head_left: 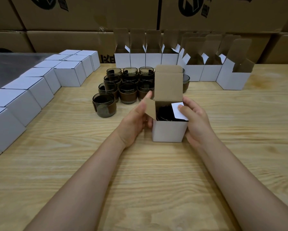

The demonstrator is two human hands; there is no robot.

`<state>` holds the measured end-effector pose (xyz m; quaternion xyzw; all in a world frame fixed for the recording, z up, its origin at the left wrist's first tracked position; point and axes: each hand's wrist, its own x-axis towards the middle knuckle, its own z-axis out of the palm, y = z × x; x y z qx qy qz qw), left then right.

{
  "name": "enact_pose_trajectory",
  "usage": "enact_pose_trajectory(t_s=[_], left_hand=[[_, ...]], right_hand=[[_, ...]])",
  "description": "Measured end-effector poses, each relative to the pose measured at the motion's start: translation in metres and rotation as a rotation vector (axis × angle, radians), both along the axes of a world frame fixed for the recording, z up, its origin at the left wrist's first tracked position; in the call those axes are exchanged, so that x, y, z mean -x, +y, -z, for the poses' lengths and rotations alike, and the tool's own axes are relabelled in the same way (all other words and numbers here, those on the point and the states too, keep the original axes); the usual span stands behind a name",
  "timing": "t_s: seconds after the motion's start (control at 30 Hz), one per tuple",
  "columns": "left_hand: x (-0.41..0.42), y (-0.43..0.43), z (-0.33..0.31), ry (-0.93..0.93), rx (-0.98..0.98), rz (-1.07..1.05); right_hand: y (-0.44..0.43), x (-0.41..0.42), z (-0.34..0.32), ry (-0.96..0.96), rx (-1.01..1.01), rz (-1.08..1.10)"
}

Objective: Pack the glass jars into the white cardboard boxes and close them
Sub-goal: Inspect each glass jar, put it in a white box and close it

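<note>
Mid-tabletop (148, 180), near the person: one white box (169, 130) stands upright, top open, w/ a dark glass jar (165, 112) inside, its rim showing below the flaps. Left hand (136, 120) grips the box's left wall, thumb pointing up beside the left side flap (150, 108), which sticks out & up. Right hand (196, 120) wraps the right wall; its thumb lies on the right side flap (175, 110), which tilts in over the jar. Lid flap (169, 85) stands straight up at the far edge. Just beyond, to the left: a cluster of loose jars (128, 94), dark glass w/ brown bands. Far side: row of open boxes (138, 58), lids up. Left edge: closed boxes (69, 72) in a line running near to far, beside a grey metal surface (9, 69). Brown cartons (73, 14) stacked behind everything.
</note>
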<state>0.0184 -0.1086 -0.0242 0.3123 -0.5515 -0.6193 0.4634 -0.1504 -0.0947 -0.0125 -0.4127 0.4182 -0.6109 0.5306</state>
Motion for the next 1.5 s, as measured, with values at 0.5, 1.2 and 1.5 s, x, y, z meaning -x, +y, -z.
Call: enact_pose_trajectory(t_s=[0.5, 1.2, 1.5], left_hand=[[0.022, 0.001, -0.002, 0.044, -0.004, -0.389], [0.021, 0.015, -0.007, -0.002, 0.417, -0.351], [0.012, 0.013, -0.005, -0.183, 0.412, -0.288]], right_hand=[[0.003, -0.014, 0.004, 0.055, 0.206, -0.074], [0.008, -0.007, 0.003, 0.137, 0.262, -0.164], [0.011, 0.008, 0.004, 0.203, 0.188, -0.382]])
